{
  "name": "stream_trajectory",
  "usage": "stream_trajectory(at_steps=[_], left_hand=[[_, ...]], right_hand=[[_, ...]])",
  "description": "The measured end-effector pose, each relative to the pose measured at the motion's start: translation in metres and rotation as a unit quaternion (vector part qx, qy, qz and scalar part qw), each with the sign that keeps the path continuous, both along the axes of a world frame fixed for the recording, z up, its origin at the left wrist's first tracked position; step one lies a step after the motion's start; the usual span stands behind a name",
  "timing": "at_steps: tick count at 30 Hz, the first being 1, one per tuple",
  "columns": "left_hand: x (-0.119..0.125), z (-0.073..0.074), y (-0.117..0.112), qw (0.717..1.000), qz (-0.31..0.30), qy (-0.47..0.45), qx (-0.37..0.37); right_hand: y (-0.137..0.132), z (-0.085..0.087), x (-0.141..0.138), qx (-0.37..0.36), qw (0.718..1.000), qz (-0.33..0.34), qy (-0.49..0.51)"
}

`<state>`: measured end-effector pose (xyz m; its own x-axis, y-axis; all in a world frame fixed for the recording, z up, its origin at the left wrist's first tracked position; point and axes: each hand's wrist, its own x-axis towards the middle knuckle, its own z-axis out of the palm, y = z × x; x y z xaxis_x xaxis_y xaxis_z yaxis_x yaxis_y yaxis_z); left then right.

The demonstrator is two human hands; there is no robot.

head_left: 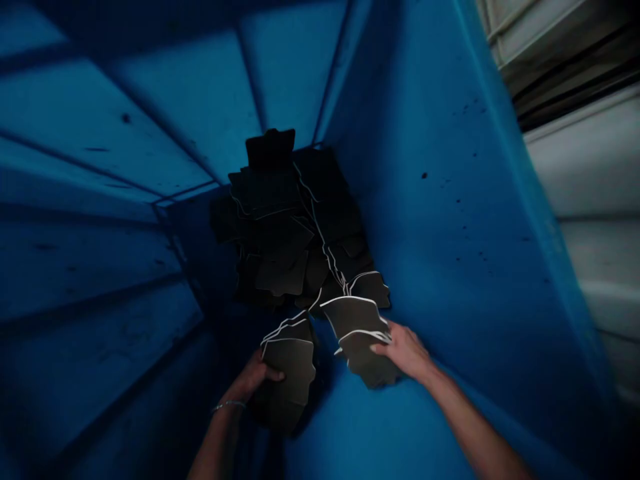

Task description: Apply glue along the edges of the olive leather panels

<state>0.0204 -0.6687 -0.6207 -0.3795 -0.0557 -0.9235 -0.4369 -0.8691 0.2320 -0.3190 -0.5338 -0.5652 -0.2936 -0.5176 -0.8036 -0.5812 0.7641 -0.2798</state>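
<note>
Several flat dark pieces with notched outlines and pale edges lie heaped as a pile (280, 233) on the floor of a deep blue bin (415, 200). My left hand (260, 375) grips a few of these dark flat pieces (290, 367), thumb on top and fingers hidden beneath. On the other side, my right hand (407, 350) is closed on the edge of another small stack of dark flat pieces (367, 357), its thumb across the upper face. Both stacks are apart from each other, at the near end of the pile. Their material cannot be made out.
Ribbed blue walls (165, 100) rise around the pile on the left and far side. The bin's right rim (525, 167) stands high, with pale grey objects (595, 180) beyond it. The light inside is dim.
</note>
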Motion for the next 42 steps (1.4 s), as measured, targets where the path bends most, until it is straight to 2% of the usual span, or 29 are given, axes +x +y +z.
stream_trajectory(at_steps=[4,9,13,16,19,24,27,31,34,37,42], left_hand=[[-0.003,-0.009,-0.001,1.0,-0.002,-0.007,-0.014],[-0.004,-0.023,-0.004,1.0,-0.011,-0.002,-0.022],[-0.003,-0.032,-0.006,0.999,-0.021,0.005,-0.026],[-0.006,-0.03,-0.005,0.999,-0.034,0.021,-0.015],[-0.01,-0.02,-0.004,0.999,-0.04,0.033,-0.008],[-0.015,-0.007,-0.008,0.998,-0.041,0.041,-0.004],[-0.027,-0.011,-0.013,0.999,-0.025,0.045,-0.011],[-0.064,-0.031,-0.019,0.998,0.015,0.05,-0.029],[-0.103,-0.049,-0.013,0.997,0.047,0.049,-0.042],[-0.133,-0.06,0.002,0.995,0.075,0.034,-0.055],[-0.146,-0.056,0.026,0.991,0.1,0.007,-0.086]], right_hand=[[-0.038,-0.036,-0.045,-0.058,0.992,0.092,0.064],[-0.06,-0.079,-0.054,-0.088,0.975,0.188,0.082],[-0.058,-0.094,-0.05,-0.047,0.971,0.227,0.064],[-0.048,-0.096,-0.045,0.003,0.974,0.225,0.034],[-0.032,-0.087,-0.026,0.045,0.981,0.19,0.007],[0.006,-0.058,0.013,0.068,0.993,0.096,-0.014],[0.024,-0.041,0.018,0.061,0.997,0.039,0.003],[0.034,-0.023,-0.002,0.075,0.992,0.001,0.106],[0.036,-0.007,-0.023,0.063,0.981,0.031,0.18],[0.043,0.011,-0.037,0.053,0.97,0.099,0.217],[0.06,0.032,-0.035,0.057,0.943,0.202,0.257]])
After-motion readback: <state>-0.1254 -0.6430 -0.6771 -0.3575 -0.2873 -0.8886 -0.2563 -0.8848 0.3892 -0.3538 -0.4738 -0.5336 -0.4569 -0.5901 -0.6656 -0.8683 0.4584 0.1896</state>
